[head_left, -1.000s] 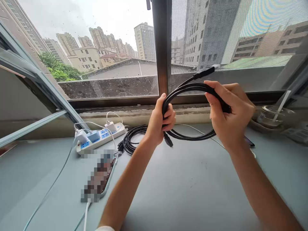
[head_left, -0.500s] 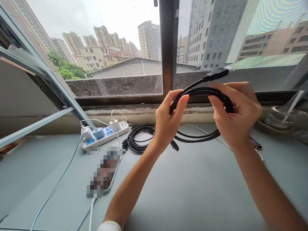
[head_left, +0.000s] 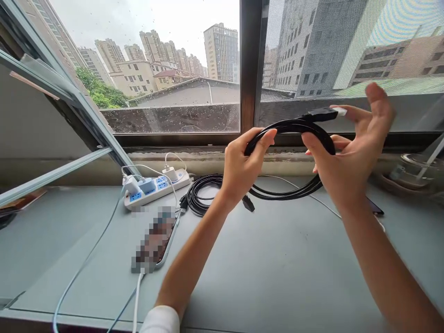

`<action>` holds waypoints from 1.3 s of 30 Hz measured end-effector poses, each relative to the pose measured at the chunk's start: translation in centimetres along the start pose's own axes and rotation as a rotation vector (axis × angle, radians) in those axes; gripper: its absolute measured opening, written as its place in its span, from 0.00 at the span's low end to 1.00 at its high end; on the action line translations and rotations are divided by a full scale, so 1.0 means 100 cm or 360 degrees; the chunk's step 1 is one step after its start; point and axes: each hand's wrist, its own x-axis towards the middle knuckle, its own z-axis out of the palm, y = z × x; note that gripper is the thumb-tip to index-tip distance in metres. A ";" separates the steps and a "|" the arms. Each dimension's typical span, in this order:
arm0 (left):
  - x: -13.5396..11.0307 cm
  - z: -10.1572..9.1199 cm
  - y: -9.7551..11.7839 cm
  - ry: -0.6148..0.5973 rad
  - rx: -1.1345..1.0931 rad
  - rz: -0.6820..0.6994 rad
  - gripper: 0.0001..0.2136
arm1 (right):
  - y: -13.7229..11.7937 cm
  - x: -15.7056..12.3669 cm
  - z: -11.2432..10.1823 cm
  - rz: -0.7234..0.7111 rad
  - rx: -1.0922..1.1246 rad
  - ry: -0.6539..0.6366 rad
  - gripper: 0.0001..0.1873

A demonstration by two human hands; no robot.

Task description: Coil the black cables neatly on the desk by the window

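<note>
I hold a coiled black cable (head_left: 289, 126) in the air above the grey sill, in front of the window. My left hand (head_left: 243, 167) pinches the coil's left side between thumb and fingers. My right hand (head_left: 350, 152) has its fingers spread apart; the coil's right side rests across the palm under the thumb. One plug (head_left: 322, 114) of the cable sticks out by the right fingers, and another plug (head_left: 248, 203) hangs below the left hand.
On the grey sill (head_left: 277, 277) lie a white power strip (head_left: 157, 188) with chargers, a second coil of black cable (head_left: 203, 194), a phone (head_left: 156, 240) on a white lead, and a dark phone (head_left: 374, 208) at the right. A glass jar (head_left: 412, 169) stands far right.
My left hand slid from a full grip low on the coil up to a pinch at its top left. My right hand spread its fingers from a closed grip. The view shifted slightly.
</note>
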 end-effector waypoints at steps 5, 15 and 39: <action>0.001 -0.003 0.001 0.0017 0.0016 -0.0017 0.14 | 0.000 -0.002 -0.002 0.0185 -0.0044 -0.0177 0.26; 0.007 -0.019 0.008 0.0049 0.0080 0.0125 0.18 | -0.010 0.002 -0.005 0.0482 0.0239 -0.0312 0.13; 0.015 -0.008 -0.049 -0.0279 -0.0035 -0.0705 0.26 | 0.018 0.001 0.010 0.0496 0.0261 -0.0607 0.29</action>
